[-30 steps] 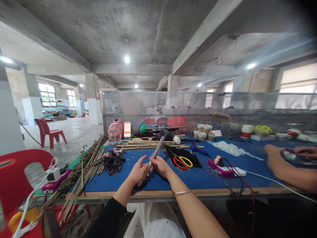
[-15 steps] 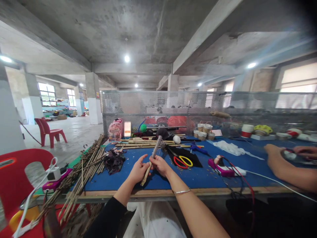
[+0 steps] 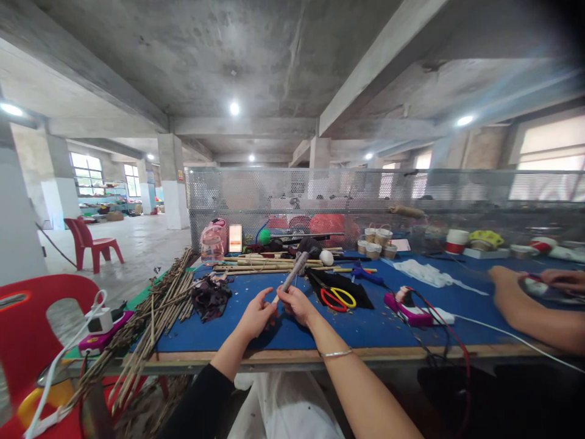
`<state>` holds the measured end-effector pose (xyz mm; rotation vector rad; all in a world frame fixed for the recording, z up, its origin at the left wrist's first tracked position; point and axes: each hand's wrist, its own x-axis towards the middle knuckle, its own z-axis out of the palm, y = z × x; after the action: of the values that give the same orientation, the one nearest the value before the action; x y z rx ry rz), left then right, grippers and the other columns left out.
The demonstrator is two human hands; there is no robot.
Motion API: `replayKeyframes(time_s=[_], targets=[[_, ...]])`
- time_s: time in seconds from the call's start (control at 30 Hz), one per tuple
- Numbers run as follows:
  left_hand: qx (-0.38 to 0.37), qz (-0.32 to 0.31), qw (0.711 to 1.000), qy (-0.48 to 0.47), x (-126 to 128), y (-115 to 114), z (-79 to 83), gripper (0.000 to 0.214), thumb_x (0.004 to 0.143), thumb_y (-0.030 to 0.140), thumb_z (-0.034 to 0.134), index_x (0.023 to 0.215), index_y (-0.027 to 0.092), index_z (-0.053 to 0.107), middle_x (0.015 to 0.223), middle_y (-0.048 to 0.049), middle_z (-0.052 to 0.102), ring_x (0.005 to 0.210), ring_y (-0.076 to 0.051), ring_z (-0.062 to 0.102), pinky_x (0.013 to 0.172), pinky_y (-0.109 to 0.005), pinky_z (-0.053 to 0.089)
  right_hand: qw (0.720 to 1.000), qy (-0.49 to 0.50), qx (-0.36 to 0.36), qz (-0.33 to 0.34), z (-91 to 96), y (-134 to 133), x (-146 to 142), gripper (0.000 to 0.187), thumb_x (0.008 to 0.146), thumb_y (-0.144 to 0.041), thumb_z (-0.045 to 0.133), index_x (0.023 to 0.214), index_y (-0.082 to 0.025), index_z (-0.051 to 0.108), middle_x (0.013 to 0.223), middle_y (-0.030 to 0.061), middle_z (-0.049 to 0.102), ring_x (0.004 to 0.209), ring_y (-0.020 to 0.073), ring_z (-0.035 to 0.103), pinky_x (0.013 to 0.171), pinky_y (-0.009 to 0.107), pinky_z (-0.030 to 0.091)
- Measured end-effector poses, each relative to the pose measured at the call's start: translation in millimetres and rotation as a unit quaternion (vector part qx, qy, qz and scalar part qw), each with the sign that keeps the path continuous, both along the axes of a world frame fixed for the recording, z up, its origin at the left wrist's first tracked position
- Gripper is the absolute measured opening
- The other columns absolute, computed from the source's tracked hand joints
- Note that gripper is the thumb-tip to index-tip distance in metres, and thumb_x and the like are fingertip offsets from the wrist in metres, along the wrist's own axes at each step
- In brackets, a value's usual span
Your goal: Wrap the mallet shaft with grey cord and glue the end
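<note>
Between my two hands is a stick (image 3: 293,274) with a greyish, wrapped-looking upper part. It leans away from me over the blue table top, a dark rounded mass (image 3: 309,247) showing at or behind its far end. My right hand (image 3: 298,306), below a silver bangle, is closed around its lower part. My left hand (image 3: 256,316) has its fingers curled at the near end, where a little pale wood shows; the palm side is hidden. Just right of the hands, scissors (image 3: 337,299) with red and yellow handles lie on black cloth (image 3: 363,294).
Dry thin stalks (image 3: 158,305) cover the table's left side, beside crumpled dark fabric (image 3: 210,297). Bamboo sticks (image 3: 256,266) lie behind. A blue glue gun (image 3: 367,274) and purple power strip (image 3: 414,312) with cords are right. Another person's arm (image 3: 525,308) works at far right.
The stick's pale lower end, which stuck out below my hands, no longer shows there. The grey part has shifted slightly away and to the right.
</note>
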<state>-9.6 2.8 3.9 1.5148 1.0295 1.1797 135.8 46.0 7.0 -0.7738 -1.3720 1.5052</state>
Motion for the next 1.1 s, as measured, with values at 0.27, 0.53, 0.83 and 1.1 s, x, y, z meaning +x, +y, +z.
replayKeyframes(time_s=[0.27, 0.53, 0.83, 1.1], targets=[[0.019, 0.02, 0.998, -0.061, 2.2, -0.2, 1.7, 0.089, 0.068, 0.037, 0.068, 0.14, 0.011, 0.022, 0.058, 0.0059, 0.056, 0.044, -0.008, 0.048, 0.045, -0.02, 0.038, 0.999, 0.029, -0.013, 0.015, 1.0, -0.1, -0.3, 0.048, 0.057, -0.051, 0.075, 0.081, -0.019, 0.048, 0.042, -0.0131, 0.028, 0.036, 0.003, 0.018, 0.038, 0.021, 0.007], [-0.008, 0.05, 0.998, -0.028, 7.5, -3.6, -7.4, 0.06, 0.076, 0.039, 0.061, 0.125, 0.009, 0.044, 0.067, -0.0009, 0.06, 0.054, -0.011, 0.054, 0.051, -0.022, 0.04, 0.999, -0.029, -0.026, 0.025, -4.2, 2.0, -3.3, 0.046, 0.058, -0.052, 0.074, 0.072, -0.019, 0.044, 0.043, -0.0124, 0.031, 0.036, 0.0024, 0.018, 0.038, 0.021, 0.006], [-0.028, 0.086, 0.989, -0.116, 3.7, -8.4, -6.2, 0.078, 0.061, 0.039, 0.075, 0.124, 0.007, 0.041, 0.054, 0.0052, 0.056, 0.045, -0.009, 0.05, 0.047, -0.019, 0.036, 0.999, 0.003, -0.022, 0.039, -1.4, -0.5, -2.1, 0.044, 0.058, -0.048, 0.075, 0.075, -0.018, 0.048, 0.042, -0.0125, 0.029, 0.037, 0.0027, 0.018, 0.04, 0.022, 0.006], [0.006, 0.089, 0.991, -0.1, 7.8, -9.8, -11.0, 0.063, 0.064, 0.035, 0.074, 0.117, 0.011, 0.049, 0.059, 0.0051, 0.055, 0.047, -0.007, 0.05, 0.047, -0.019, 0.037, 1.0, -0.004, -0.012, 0.029, -5.0, 2.2, -2.6, 0.043, 0.058, -0.046, 0.075, 0.075, -0.018, 0.047, 0.045, -0.0114, 0.033, 0.038, 0.0035, 0.021, 0.041, 0.022, 0.01]])
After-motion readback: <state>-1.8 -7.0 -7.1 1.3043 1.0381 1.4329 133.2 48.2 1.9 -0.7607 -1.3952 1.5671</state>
